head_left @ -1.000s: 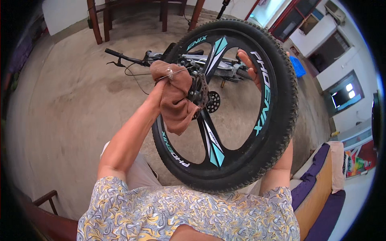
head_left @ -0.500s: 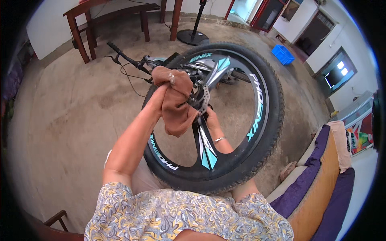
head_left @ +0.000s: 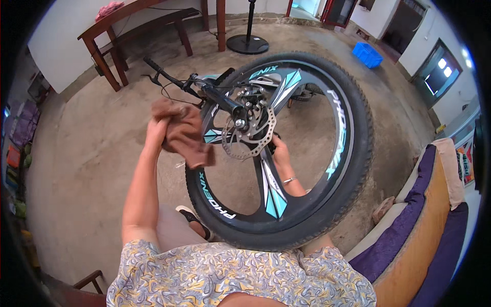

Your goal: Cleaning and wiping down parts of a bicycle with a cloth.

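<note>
A brown cloth (head_left: pixel 185 132) hangs bunched in my left hand (head_left: pixel 156 134), which is closed around it, left of the bicycle wheel and apart from the hub. The wheel (head_left: pixel 353 176) is large, with a knobby black tyre and broad black spokes marked in turquoise and white. It stands tilted in front of me, its lower edge against my shirt. At its middle sit a silver disc brake rotor (head_left: pixel 271 123) and the black fork end (head_left: pixel 232 106). My right hand (head_left: pixel 280 153) reaches behind the rim and is closed on the wheel beside the lower spoke, near the hub; its fingertips are partly hidden.
The handlebar (head_left: pixel 169 77) with its cables points to the far left. Beyond are a wooden table (head_left: pixel 97 31), a bench (head_left: pixel 148 35), a black fan base (head_left: pixel 247 44) and a blue crate (head_left: pixel 367 55). A sofa with purple covers (head_left: pixel 381 250) stands at right.
My left hand has drawn the cloth leftward off the hub, uncovering the rotor and fork end. My right hand keeps its place on the wheel. The view has shifted slightly.
</note>
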